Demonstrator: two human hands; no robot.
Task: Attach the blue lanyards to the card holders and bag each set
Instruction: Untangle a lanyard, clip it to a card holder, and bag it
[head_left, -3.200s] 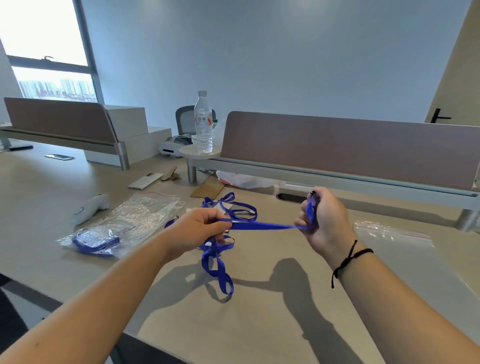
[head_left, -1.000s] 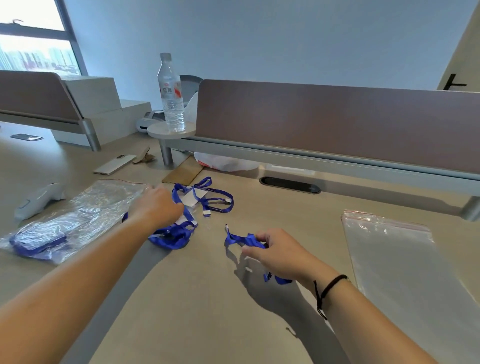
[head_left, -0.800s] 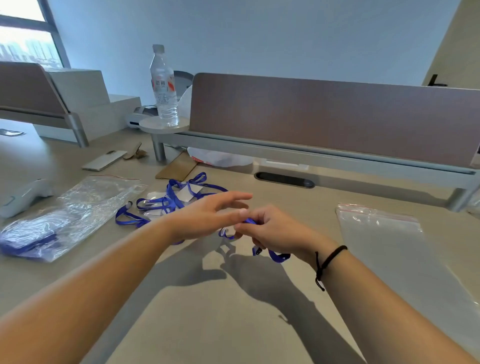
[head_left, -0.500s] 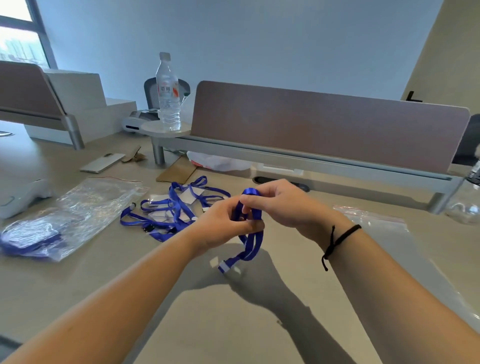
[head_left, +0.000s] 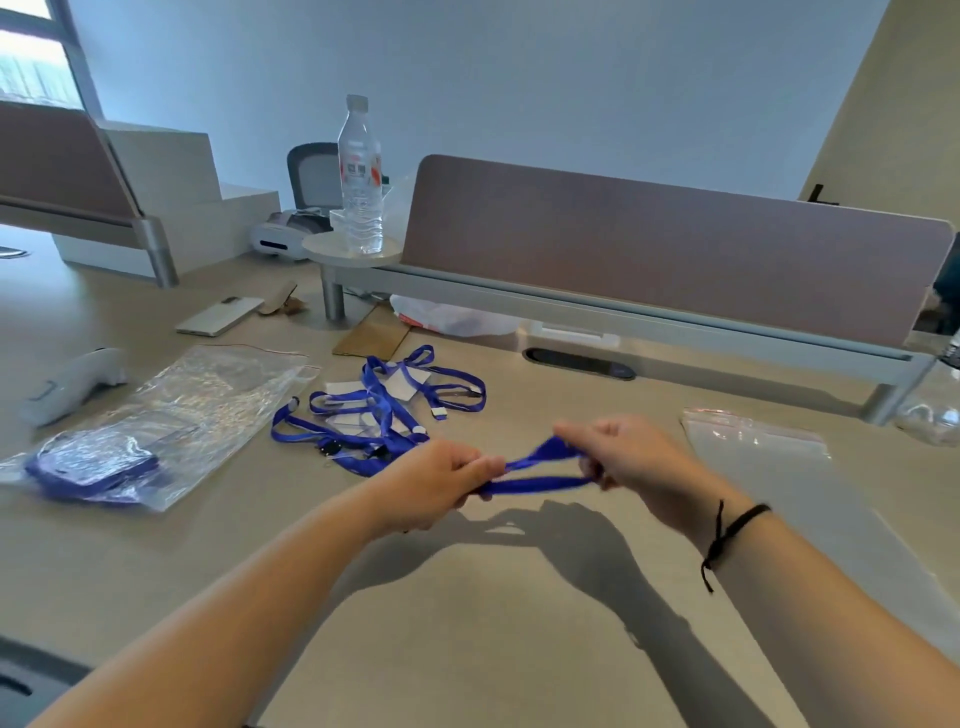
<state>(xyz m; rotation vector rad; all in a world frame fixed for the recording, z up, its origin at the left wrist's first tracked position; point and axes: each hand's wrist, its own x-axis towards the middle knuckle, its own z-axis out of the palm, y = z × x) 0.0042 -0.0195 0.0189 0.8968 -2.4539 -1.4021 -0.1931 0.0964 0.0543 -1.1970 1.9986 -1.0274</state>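
Beige counter (head_left: 467, 649) fills lower frame. Brown divider panel (head_left: 675, 254) on grey rail runs centre to right; second panel (head_left: 57, 161) at left edge. Pale blue-grey wall (head_left: 519, 78) behind. Window (head_left: 31, 67) upper left, bright daylight. Mesh office chair (head_left: 311, 174) behind divider.

A beige desk (head_left: 467, 623) carries everything, and the heap of blue lanyards and card holders (head_left: 379, 410) near its middle serves as the landmark. Left of the heap lies a clear bag (head_left: 208, 400) with a filled bag (head_left: 98, 462) overlapping its near end — blue straps show through the plastic. Further left rests a white handheld device (head_left: 72, 384). Behind the heap lie a brown card (head_left: 371, 338) and a phone (head_left: 221, 315). Well to the right lies another clear bag (head_left: 810, 499).
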